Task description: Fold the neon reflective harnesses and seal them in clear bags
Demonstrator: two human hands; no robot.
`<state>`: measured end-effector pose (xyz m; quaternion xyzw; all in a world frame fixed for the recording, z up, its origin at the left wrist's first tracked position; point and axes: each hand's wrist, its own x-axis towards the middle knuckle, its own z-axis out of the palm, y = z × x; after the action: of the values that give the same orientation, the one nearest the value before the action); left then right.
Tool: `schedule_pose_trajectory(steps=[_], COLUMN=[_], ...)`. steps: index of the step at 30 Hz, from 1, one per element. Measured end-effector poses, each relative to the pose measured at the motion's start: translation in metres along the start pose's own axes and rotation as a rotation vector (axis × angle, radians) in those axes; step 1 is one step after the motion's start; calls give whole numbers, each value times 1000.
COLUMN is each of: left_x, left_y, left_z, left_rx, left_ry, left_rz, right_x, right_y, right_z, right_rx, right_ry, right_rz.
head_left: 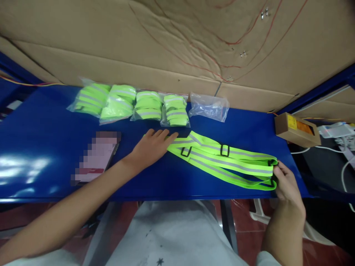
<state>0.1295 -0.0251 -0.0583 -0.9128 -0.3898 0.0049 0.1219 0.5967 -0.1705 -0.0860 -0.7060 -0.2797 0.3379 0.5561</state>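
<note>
Lying lengthwise between our two hands, a neon yellow-green harness with grey stripes rests near the front edge of a blue table. Our left hand covers the harness's left end, back upward, its fingers slightly apart; we cannot tell whether they grip the straps underneath. Our right hand has thumb and fingers pinched together on the looped right end. Between them we see the harness folded into several long strips, with black buckles threaded on.

Just behind the harness's left end, and continuing farther left, four clear bags filled with the same neon strapping sit side by side. Behind the harness's middle, in line with those bags, we find a flat clear plastic bag. Well to the left of the harness lies a flat phone-like device, partly blurred into blocks, with our left forearm slanting close in front of it. Beyond the harness's right end, toward the back, stands an open-windowed brown box with something orange inside, and past it run white cables. Farther behind the harness, a large cardboard panel rises like a wall, marked by thin red lines.
</note>
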Motion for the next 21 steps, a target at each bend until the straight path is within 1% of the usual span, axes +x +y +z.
schedule_pose_trajectory(steps=[2,4,7,9,12,14,15,17,18,20,21], left_x=[-2,-5,-10,-12,-1,18,32,63,78,104,113], left_y=[-9,-15,-14,-3,28,56,72,102,116,139,147], left_z=[7,7,-2,-14,-38,-48,-50,-46,-40,-25,-17], left_rx=[-122,-204,-210,-183,-181,-232,-274,-365,-403,-465,-499], left_ry=[-33,-49,-60,-58,-10,46,77,135,152,124,76], left_rz=[33,42,50,43,22,93,168,319,363,408,419], right_x=[-2,-3,-3,-2,-1,-1,-1,-1,-2,-3,-3], right_y=[-1,0,5,8,10,10,8,5,3,0,-2], right_z=[2,6,11,12,11,10,10,9,9,7,7], right_rx=[-45,-108,-215,-249,-253,-243,-237,-221,-209,-169,-139], right_ry=[-11,-6,16,21,-8,-50,-74,-129,-159,-215,-236], right_rz=[-29,-85,-175,-193,-191,-193,-194,-191,-184,-163,-149])
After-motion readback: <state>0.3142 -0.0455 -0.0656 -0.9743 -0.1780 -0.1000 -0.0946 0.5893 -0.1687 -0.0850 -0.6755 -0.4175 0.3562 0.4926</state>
